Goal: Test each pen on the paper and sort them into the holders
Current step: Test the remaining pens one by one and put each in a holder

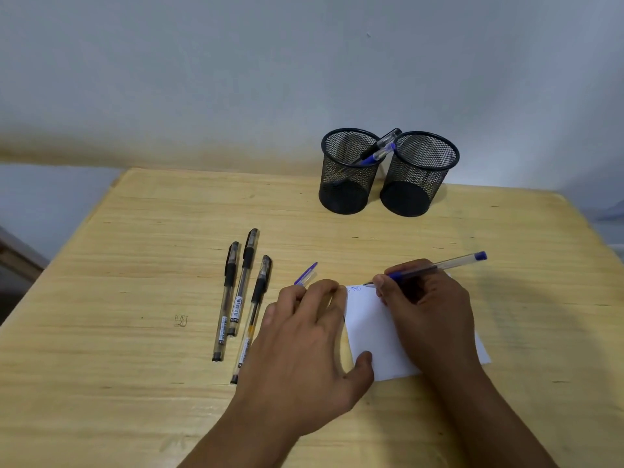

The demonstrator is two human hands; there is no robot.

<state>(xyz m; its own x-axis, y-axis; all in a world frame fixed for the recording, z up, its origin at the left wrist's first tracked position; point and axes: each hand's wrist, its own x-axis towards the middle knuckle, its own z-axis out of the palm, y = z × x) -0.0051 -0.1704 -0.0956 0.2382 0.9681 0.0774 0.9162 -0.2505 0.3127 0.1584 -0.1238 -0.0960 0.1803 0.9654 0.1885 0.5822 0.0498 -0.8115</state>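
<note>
Right hand (427, 305) grips blue pen (439, 266), tip on paper (371, 332); left hand (304, 339) pins paper, pinching cap (306, 274); holders (388, 170) straight ahead (beyond pen tip).

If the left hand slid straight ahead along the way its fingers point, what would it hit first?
Probably nothing soon: the left hand points up the bare table, already holding the blue cap. The left mesh holder stands far beyond, perhaps slightly right of that line.

Pale yellow wood-grain surface (135, 265), streaked with darker lines. Two black mesh holders (347, 170) (418, 173). White paper (368, 325) with faint blue marks. Clear pen (439, 265) with blue end and blue grip. Clear cap (305, 275) with blue clip. Three clear pens (227, 298) (243, 282) (254, 315) with black caps. Grey-white wall (236, 62).
</note>
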